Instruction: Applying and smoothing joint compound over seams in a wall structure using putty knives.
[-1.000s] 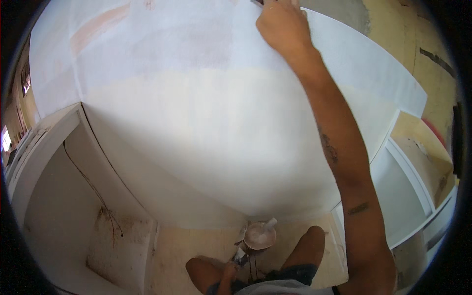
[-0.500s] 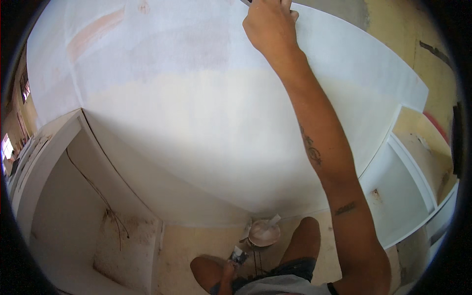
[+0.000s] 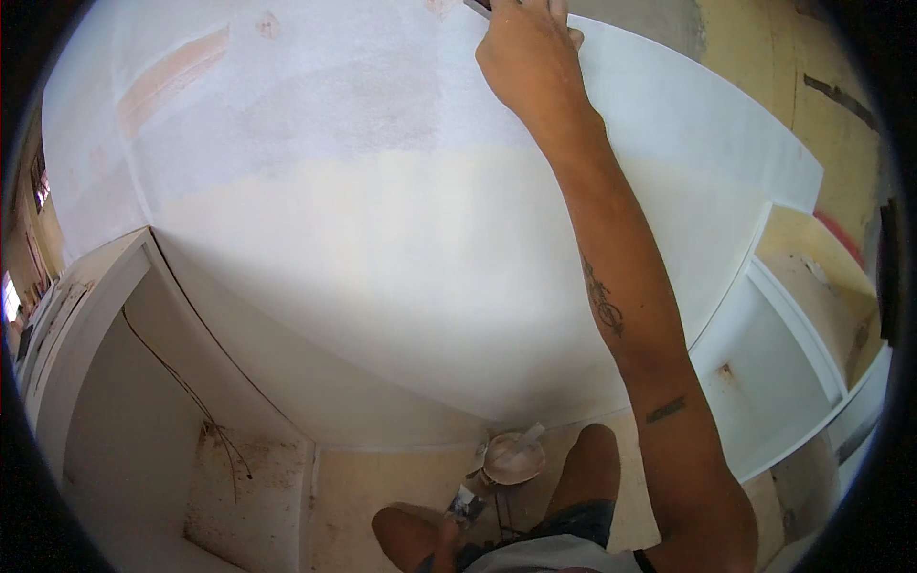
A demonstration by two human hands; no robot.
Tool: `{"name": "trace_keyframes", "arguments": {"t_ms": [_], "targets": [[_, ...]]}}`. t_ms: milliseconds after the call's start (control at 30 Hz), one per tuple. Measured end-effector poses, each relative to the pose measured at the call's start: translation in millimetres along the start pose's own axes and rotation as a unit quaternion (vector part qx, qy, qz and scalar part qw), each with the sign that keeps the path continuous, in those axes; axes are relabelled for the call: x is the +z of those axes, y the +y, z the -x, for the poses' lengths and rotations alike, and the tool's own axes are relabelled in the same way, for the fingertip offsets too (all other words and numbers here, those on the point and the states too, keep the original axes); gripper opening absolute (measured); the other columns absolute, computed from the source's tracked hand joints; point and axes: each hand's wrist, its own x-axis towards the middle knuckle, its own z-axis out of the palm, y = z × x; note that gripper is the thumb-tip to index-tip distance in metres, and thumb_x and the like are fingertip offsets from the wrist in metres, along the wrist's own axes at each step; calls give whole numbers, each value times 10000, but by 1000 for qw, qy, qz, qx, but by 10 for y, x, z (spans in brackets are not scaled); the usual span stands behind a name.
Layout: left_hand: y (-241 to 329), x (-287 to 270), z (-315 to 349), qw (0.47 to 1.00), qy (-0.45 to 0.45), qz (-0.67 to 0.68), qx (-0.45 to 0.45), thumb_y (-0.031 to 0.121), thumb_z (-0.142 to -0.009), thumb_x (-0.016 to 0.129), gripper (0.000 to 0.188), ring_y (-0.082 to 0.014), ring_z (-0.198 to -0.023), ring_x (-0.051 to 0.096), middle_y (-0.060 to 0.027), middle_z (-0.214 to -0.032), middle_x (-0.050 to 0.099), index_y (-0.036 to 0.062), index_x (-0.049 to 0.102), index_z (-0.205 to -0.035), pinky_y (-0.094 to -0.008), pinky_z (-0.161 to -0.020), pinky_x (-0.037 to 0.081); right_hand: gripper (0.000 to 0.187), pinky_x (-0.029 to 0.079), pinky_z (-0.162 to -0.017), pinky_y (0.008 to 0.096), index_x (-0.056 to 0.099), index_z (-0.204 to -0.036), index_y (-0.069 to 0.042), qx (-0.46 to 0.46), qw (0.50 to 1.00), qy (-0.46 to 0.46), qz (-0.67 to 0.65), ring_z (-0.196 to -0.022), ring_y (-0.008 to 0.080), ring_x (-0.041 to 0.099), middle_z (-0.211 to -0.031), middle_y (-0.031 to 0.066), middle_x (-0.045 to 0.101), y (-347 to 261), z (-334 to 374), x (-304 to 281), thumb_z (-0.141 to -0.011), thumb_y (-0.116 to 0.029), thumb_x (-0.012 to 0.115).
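My right arm reaches far up over a large white panel (image 3: 401,239). At the top edge of the picture, my right hand (image 3: 530,43) is closed on a flat, dark-edged tool (image 3: 477,8), whose kind is mostly hidden by the hand and the frame edge. Low down by my left thigh, my left hand (image 3: 446,540) grips a putty knife (image 3: 466,506) with white smears on its dark blade. Between my knees stands a round bucket (image 3: 513,479) of whitish paste, with a pale flat stick (image 3: 530,435) leaning in it.
An open white cabinet frame (image 3: 105,296) with loose dark wires (image 3: 186,387) flanks the panel on the left. Another white, box-like compartment (image 3: 764,353) stands at the right. Pinkish and grey patches mark the panel's upper part. Behind it rises a yellowish wall (image 3: 755,86).
The view has shifted slightly, so the panel sits a little lower and further left in the picture. My right hand stays near the top edge, still holding the tool.
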Motion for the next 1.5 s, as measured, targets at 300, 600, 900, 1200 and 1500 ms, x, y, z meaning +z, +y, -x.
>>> {"name": "trace_keyframes", "arguments": {"t_ms": [300,600,900,1200,1500], "targets": [[-22,-60,23,997,-5,-64,32,163,-942,438,278,-343,-920,661,-198,-1021,692,30,672,-1013,-448,-844,512,377,399,-938,508,556,-1260,78,-6,996,70,57,-1126,355,492,-1210,211,540,-12,51,276,-916,-71,509],[-47,229,-38,990,-8,-121,64,151,-941,429,283,-335,-928,662,-195,-1049,686,35,669,-1039,-450,-835,513,381,419,-900,504,630,-1218,28,-107,980,152,69,-1086,316,547,-1222,173,595,151,177,399,-858,-96,643],[83,164,-130,982,-6,-177,73,141,-941,422,291,-327,-936,662,-192,-1074,680,39,666,-1062,-451,-827,514,331,419,-913,499,646,-1168,25,-73,996,-40,18,-1068,294,552,-1155,143,594,191,262,-6,-861,-99,633],[146,59,-181,990,-21,-68,123,161,-901,523,223,-353,-952,669,-186,-996,702,26,697,-936,-459,-849,518,359,452,-939,513,579,-1244,56,-46,997,62,-3,-1117,392,527,-1165,242,556,106,160,221,-906,-15,480],[100,226,106,999,-21,8,-50,144,-931,464,244,-316,-929,665,-172,-952,699,38,682,-957,-436,-822,506,380,402,-1007,500,611,-1231,10,-229,973,31,19,-1157,283,528,-1244,121,592,118,896,386,-865,-87,588]]}}
